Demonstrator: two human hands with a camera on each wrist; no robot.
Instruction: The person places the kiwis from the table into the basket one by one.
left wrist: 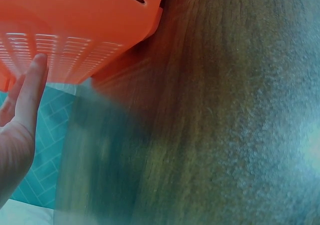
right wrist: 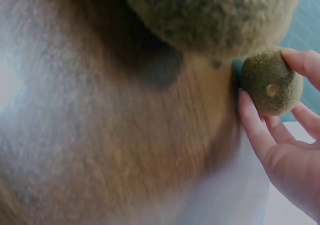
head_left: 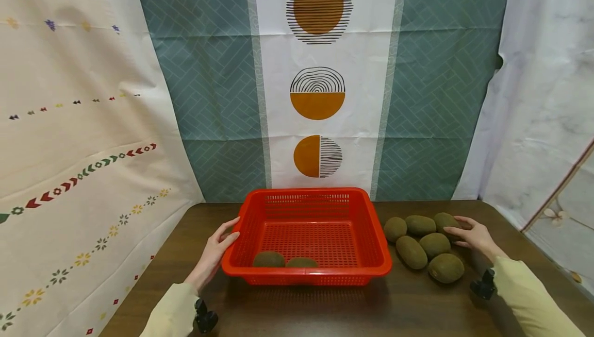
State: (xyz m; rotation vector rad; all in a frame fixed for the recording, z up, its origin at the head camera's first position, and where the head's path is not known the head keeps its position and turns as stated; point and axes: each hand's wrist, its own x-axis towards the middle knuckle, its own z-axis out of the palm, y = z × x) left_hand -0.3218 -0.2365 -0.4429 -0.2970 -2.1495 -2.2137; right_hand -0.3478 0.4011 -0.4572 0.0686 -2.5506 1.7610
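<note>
A red plastic basket (head_left: 325,275) with slotted walls stands on the table, two brown fuzzy kiwifruit (head_left: 269,259) inside near its front wall. My left hand (head_left: 217,249) touches the basket's left side, fingertips at the rim; in the left wrist view a straight finger (left wrist: 33,92) lies against the outer wall. Right of the basket, several more kiwifruit (head_left: 411,252) lie in a loose group. At that group's far right, my right hand (head_left: 473,236) grips one kiwifruit (right wrist: 270,82) between thumb and fingers, its stem end showing in the right wrist view.
Dark wooden table (head_left: 278,311) underneath. Patterned cloth (head_left: 320,95) hangs behind its far edge, with a cream cloth (head_left: 93,172) on the left and a marbled white one (head_left: 543,136) on the right. A nearer kiwifruit (right wrist: 215,15) looms large beside the right wrist camera.
</note>
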